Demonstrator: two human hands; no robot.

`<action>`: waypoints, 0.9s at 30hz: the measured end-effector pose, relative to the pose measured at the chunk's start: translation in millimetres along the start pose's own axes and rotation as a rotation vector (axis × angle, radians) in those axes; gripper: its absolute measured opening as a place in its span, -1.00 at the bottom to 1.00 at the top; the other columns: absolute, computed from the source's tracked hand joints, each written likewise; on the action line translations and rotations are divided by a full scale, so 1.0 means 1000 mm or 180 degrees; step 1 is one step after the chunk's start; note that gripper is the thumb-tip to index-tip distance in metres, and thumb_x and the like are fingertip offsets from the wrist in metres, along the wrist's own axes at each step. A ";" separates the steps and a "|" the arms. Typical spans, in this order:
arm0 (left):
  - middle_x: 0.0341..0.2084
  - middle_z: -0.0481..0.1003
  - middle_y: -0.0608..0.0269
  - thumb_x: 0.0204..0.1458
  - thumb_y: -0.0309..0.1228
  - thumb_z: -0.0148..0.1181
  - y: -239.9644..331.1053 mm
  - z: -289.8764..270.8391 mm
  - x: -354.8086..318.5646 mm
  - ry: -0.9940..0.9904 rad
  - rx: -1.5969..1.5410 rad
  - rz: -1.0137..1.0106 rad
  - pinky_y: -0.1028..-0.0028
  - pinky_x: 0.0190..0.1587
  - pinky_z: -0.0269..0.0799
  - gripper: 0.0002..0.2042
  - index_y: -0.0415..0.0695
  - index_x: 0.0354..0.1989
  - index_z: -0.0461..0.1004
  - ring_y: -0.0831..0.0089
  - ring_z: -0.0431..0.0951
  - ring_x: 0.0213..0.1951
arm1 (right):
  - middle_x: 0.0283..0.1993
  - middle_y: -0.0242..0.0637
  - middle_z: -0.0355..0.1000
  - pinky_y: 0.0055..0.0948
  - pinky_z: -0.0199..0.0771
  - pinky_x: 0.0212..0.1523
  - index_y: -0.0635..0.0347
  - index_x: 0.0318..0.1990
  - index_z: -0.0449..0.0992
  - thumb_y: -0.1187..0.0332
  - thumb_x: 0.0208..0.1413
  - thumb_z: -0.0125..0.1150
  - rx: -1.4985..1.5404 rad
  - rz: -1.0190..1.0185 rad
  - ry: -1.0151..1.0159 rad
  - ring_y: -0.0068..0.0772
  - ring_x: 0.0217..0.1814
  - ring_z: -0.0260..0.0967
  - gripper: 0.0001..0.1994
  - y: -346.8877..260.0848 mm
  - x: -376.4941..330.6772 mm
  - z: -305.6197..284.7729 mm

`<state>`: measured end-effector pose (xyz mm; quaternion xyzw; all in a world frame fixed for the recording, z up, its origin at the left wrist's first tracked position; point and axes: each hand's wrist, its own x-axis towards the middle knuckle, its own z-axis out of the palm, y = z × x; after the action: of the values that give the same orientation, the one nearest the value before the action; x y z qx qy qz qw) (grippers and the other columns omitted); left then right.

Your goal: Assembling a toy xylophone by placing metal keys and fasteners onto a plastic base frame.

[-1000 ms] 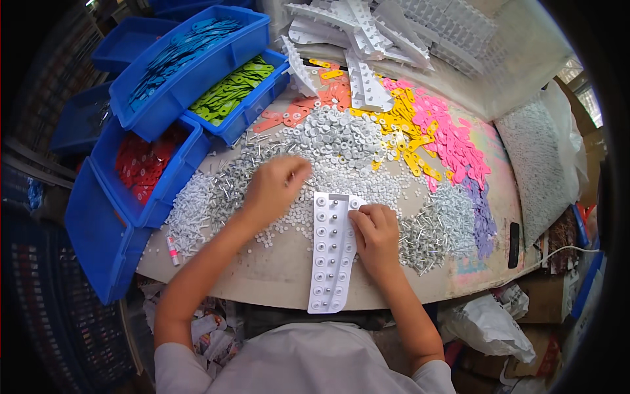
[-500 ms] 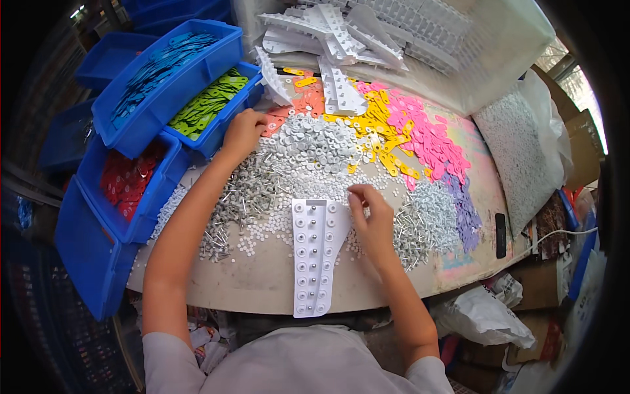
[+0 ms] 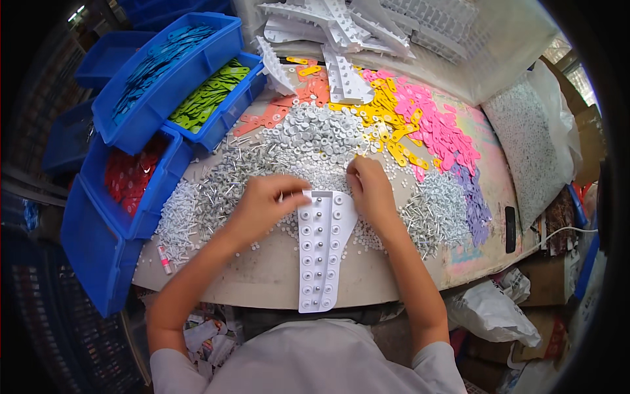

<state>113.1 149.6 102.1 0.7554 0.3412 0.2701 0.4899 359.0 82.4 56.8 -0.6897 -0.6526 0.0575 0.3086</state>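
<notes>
Honestly, the long white plastic tray with peg holes (image 3: 320, 253) overhangs the table edge (image 3: 262, 282) below both hands; a nudge could tip it. Left hand (image 3: 266, 205) pinches its top-left corner, right hand (image 3: 369, 190) curls at its top-right, grip unclear. One tray, four blue plastic bins (image 3: 164, 72) left of the hands; loose white washers (image 3: 315, 131) beyond counting.

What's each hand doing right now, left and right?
Left hand: fingers curled at the top left edge of the white perforated strip; grip unclear.
Right hand: fingers bent down at the strip's top right corner, among small white parts; grip unclear.
</notes>
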 end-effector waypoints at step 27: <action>-0.52 0.44 0.29 -0.01 -0.37 0.50 -0.032 0.031 -0.049 0.0260 0.1898 0.1987 0.24 -0.43 0.34 -0.82 -0.16 -0.33 0.63 0.26 0.45 -0.52 | -0.20 -0.21 0.44 -0.24 0.38 -0.03 0.24 -0.20 0.55 0.52 0.15 0.34 0.1095 0.0442 -0.0566 -0.13 -0.08 0.34 -0.89 -0.052 -0.077 -0.022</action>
<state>97.6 102.8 56.9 0.9195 0.1786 0.3246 0.1312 313.7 0.8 75.8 -0.6623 -0.6086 0.2500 0.3583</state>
